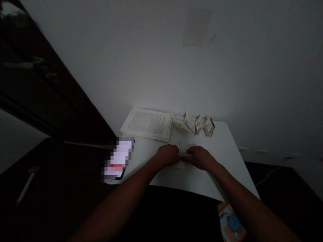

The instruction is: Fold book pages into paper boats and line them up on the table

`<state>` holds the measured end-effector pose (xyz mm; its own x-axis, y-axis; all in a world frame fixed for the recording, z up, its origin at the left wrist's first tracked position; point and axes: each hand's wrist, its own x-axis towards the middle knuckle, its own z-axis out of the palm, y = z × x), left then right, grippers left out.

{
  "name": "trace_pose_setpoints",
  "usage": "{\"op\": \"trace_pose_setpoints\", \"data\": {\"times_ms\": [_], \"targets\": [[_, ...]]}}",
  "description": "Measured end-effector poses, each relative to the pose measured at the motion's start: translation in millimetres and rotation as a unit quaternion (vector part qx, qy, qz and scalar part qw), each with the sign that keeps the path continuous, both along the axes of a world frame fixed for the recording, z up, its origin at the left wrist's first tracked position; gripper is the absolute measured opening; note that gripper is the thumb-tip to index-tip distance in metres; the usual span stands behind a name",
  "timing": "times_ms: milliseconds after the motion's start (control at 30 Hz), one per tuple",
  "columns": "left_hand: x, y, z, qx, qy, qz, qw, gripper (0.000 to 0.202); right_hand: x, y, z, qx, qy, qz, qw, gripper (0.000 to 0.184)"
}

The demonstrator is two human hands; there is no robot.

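Observation:
My left hand [168, 154] and my right hand [200, 158] meet over the white table, fingers curled and pressed on a printed paper sheet [182, 146]. Part of the sheet stands up between the hands, and a fold runs near the fingertips. The fingers cover much of its lower portion. Just beyond my hands, several folded paper boats [189, 123] made of printed pages stand in a row. To their left lies a stack of printed pages [147, 123].
A phone [118, 158] with a lit, blurred screen lies at the left edge of the white table [224, 148]. Against the far edge rises a wall [151, 67]. Below the front edge is a colourful printed packet or booklet [231, 222]. A dark door [37, 77] stands left.

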<state>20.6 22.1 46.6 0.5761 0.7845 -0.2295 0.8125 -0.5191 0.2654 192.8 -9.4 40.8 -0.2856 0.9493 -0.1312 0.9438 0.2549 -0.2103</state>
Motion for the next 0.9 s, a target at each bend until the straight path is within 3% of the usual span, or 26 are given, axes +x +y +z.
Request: {"op": "trace_pose_setpoints", "data": {"times_ms": [433,733,900], "targets": [[0.4,6.3,0.7,-0.018,0.032,0.055,0.998,0.036,-4.8,6.0,3.0,-0.038,-0.033,-0.068,0.996,0.037],[-16.7,12.5,4.4,-0.039,0.046,0.082,0.995,0.041,3.6,3.7,2.0,-0.078,0.007,-0.147,0.986,0.038],[-30.2,16.3,2.4,-0.044,0.046,0.098,0.993,0.043,15.7,1.0,-0.9,-0.066,0.020,-0.158,0.985,0.039]]}}
